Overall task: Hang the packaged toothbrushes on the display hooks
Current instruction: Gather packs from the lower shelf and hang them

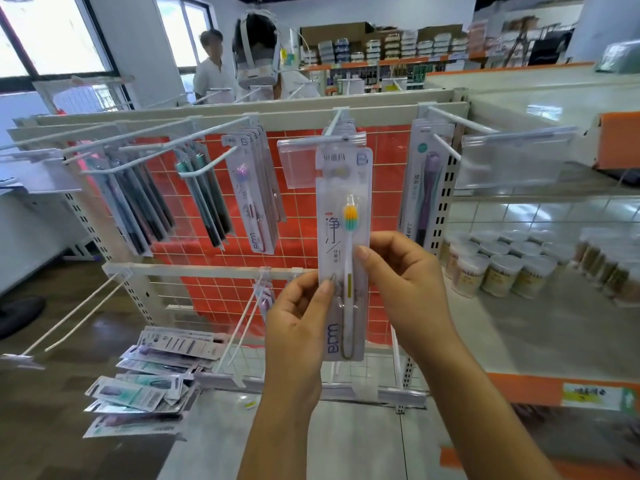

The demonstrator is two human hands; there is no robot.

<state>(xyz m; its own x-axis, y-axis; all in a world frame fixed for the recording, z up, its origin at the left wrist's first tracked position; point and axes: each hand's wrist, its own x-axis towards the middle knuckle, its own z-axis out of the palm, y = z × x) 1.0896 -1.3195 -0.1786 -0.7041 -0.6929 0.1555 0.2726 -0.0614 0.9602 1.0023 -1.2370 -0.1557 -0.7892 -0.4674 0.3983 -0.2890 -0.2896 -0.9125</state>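
I hold one packaged toothbrush [341, 216] upright in front of the rack; its brush has an orange and green head on a white handle. My left hand [298, 317] pinches the package's lower left edge. My right hand [401, 282] grips its right edge a little higher. The package's top reaches the tip of a white display hook [334, 124] with a clear label holder [298, 161]; whether the hole is on the hook I cannot tell. More packaged toothbrushes [252, 192] hang on hooks to the left, and others [427, 188] on the right.
A loose pile of packaged toothbrushes [152, 379] lies on the floor at lower left. Bare hooks [79, 306] stick out from the lower rail. Round canisters [498, 268] fill the shelf at right. Two persons [256, 57] stand behind the rack.
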